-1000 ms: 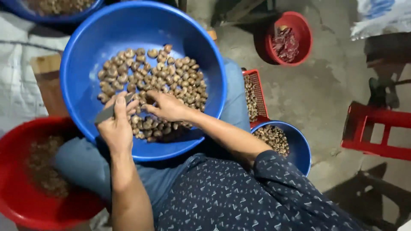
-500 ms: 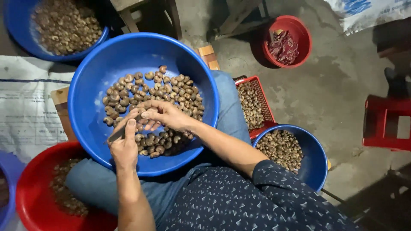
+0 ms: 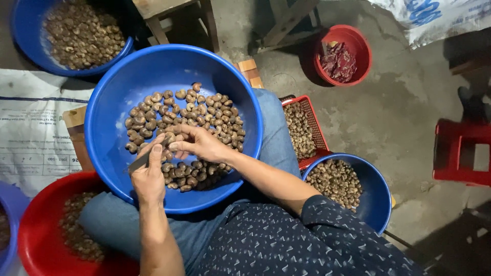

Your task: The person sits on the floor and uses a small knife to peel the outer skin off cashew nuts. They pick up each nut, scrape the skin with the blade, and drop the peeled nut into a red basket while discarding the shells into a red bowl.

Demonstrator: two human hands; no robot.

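Fingers [image 3: 176,145] of both hands pinching one nut [image 3: 171,139], three blue basins [image 3: 110,110], two red.

Concrete floor [image 3: 399,117], red bowl [image 3: 341,36], red stool [image 3: 463,153]

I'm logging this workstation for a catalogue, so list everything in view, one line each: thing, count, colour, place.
Large basin: one, blue, on the lap.
Nuts: many, brown, in the large basin.
Blue basins: two, nuts inside, upper left and lower right.
Red basin: one, lower left, nuts inside.
Red bucket: one, upper right, dark red contents.
Red basket: one, beside the knee, nuts inside.
Red stool: one, right edge.
Printed sack: one, white, left floor.
Knife: one, grey, in the left hand.
Left hand: grips the knife.
Right hand: pinches a nut.
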